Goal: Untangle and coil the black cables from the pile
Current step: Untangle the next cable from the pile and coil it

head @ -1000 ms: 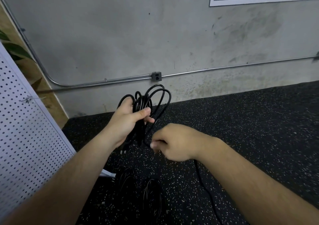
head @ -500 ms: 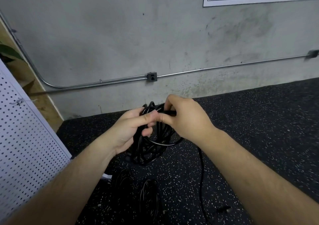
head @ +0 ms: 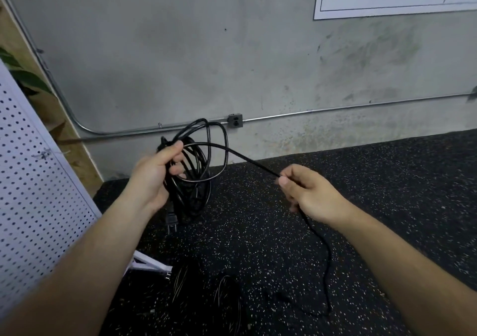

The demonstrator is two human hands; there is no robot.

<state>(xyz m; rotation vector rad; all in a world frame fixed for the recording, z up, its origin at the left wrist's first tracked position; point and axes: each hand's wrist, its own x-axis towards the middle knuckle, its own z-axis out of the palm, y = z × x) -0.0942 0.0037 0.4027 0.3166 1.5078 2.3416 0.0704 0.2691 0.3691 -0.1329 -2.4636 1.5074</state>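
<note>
Left hand (head: 152,178) is gripping the coiled black cable (head: 191,201), fingers curled round the gathered loops, its plug (head: 171,221) hanging below the wrist. Right hand (head: 309,196) is pinching the same cable's free strand between thumb and forefinger, well right of the coil, with slack trailing onto the speckled floor (head: 374,181). Two further coils are lying on the floor below the hands: one bundle (head: 180,281) beside a second bundle (head: 227,297).

Two hands, left hand (head: 151,181) and right hand (head: 312,196); one looped black rubber cable (head: 192,201) with one black pronged plug (head: 171,219); two black cable coils (head: 180,281) (head: 228,295) at the floor's near edge; one white perforated panel (head: 33,181)
</note>
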